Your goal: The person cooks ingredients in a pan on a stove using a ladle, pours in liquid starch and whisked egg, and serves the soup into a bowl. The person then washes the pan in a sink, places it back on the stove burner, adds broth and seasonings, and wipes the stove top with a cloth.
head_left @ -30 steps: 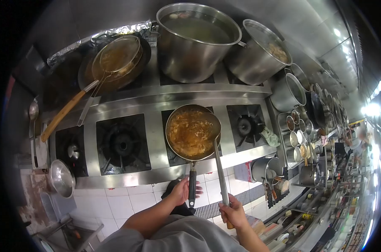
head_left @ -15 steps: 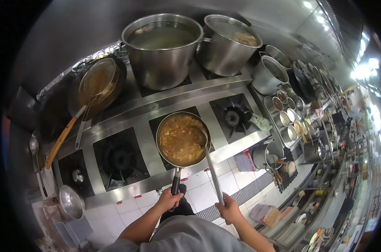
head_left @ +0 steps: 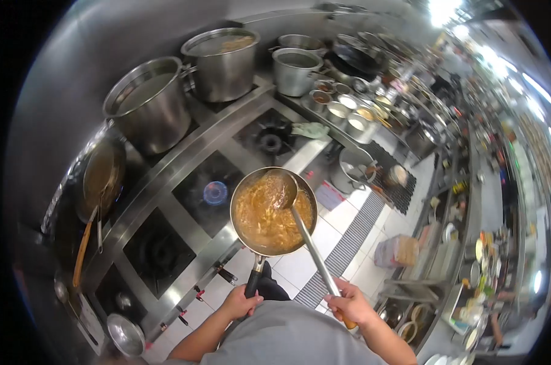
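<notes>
My left hand point(head_left: 241, 302) is closed round the black handle of a frying pan point(head_left: 256, 274). The pan is off the stove top, in front of the burners near my body. Inside it lies a brown, saucy stew point(head_left: 258, 220) with pieces in it. My right hand point(head_left: 351, 303) grips a long-handled ladle point(head_left: 312, 246) near its wooden end. The ladle's bowl rests in the stew at the pan's far side. Behind and left of the pan, a blue flame point(head_left: 215, 193) burns on the uncovered burner.
Two tall stockpots point(head_left: 160, 115) stand at the back of the stove. A wok with a strainer point(head_left: 102, 170) sits at the left. Seasoning containers point(head_left: 337, 111) and a metal pot point(head_left: 354, 165) are to the right. A metal bowl point(head_left: 126, 334) lies at lower left.
The pan has been lifted off its burner toward the right and my body, uncovering the flame. The ladle stays in it. My view has turned to the right.
</notes>
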Motion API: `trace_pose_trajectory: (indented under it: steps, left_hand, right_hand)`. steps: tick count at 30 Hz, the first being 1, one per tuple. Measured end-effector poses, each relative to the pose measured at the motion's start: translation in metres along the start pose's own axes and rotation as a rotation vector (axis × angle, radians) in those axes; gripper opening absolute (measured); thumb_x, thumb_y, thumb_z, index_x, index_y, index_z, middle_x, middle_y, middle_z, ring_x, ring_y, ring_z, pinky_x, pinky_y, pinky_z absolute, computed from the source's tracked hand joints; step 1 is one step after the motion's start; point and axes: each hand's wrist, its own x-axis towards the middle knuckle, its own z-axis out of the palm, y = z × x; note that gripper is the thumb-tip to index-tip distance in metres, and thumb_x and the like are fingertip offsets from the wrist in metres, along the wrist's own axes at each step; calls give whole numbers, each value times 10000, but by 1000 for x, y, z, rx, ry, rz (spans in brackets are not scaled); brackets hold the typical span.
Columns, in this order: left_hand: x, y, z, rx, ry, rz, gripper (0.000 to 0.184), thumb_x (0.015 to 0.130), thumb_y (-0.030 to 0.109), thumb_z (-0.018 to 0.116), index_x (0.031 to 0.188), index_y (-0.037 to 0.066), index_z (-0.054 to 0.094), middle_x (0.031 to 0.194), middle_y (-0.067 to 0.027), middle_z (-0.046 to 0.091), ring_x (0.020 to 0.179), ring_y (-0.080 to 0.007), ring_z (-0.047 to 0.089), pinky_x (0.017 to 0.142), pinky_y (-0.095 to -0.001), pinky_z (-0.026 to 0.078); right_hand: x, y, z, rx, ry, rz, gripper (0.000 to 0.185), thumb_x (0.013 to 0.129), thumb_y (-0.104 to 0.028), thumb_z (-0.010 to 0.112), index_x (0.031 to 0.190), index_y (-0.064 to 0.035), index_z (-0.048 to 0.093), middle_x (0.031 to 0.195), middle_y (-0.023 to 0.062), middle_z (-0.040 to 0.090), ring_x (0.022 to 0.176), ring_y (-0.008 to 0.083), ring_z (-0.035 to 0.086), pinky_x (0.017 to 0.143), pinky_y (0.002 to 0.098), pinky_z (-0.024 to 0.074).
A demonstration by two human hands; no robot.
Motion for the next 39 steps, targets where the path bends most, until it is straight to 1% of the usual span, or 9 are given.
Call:
trace_pose_trajectory:
  steps: [4,7,8,11,18,28,33,36,39]
  left_hand:
    - [-9,2,39,69,-188,-36,191,917,149,724,888,65,555,622,4,565,485,-105,555,478,-278,459]
    - [-14,4,80,68,-334,-38,193,917,136,721,897,68,541,634,-8,562,491,-106,546,475,-276,459]
    - [-15,5,95,59,-378,-39,195,917,133,720,904,68,536,640,-13,563,493,-107,542,476,-278,459]
    - [-12,-5,134,196,-523,-81,203,908,129,720,917,62,528,643,-19,559,494,-117,534,477,-281,445]
    - [-28,-27,235,388,-860,-188,161,900,103,696,879,52,545,619,-14,527,482,-117,501,462,-266,397]
    - [-42,-21,364,551,-1199,-341,159,919,90,676,926,56,521,651,-18,531,495,-123,508,475,-277,411]
    - [-34,-18,430,709,-1311,-274,161,925,96,685,896,58,531,645,-11,543,498,-115,526,474,-284,426]
    - [-31,-19,463,753,-1371,-290,166,924,100,691,886,59,536,638,-4,548,498,-105,532,476,-281,430]
    - [-33,-17,497,751,-1392,-322,175,920,110,701,891,58,536,629,-1,550,494,-101,532,475,-277,431]
  right_hand:
    - [-67,54,-30,-376,348,-107,619,935,-173,668,1502,-70,442,853,110,689,617,194,655,559,324,521]
    - [-138,85,-27,-546,658,-22,629,900,-190,692,1466,-37,464,1201,274,671,1175,425,623,1000,423,476]
    - [-153,116,-32,-494,702,-9,629,900,-190,692,1466,-37,464,1201,274,671,1175,425,623,1000,423,476]
    - [-219,181,-25,-121,594,-3,520,950,-134,633,1439,-17,501,749,32,597,548,95,524,514,248,441]
    - [-311,292,10,1016,408,-286,434,971,-100,620,1379,-22,493,675,15,520,482,94,476,435,249,391]
    - [-379,343,15,667,1170,-193,553,936,-98,663,1466,-112,508,705,-2,512,507,91,480,442,267,403]
    - [-408,365,-11,89,1586,4,691,869,-188,731,1498,-117,455,908,164,694,738,276,671,729,391,537]
    - [-433,372,-17,152,1558,231,655,872,-195,726,1473,-113,479,863,157,678,736,302,670,727,406,536]
    - [-451,383,-17,240,1490,200,573,887,-90,707,1423,-19,516,736,63,597,503,113,528,481,286,449]
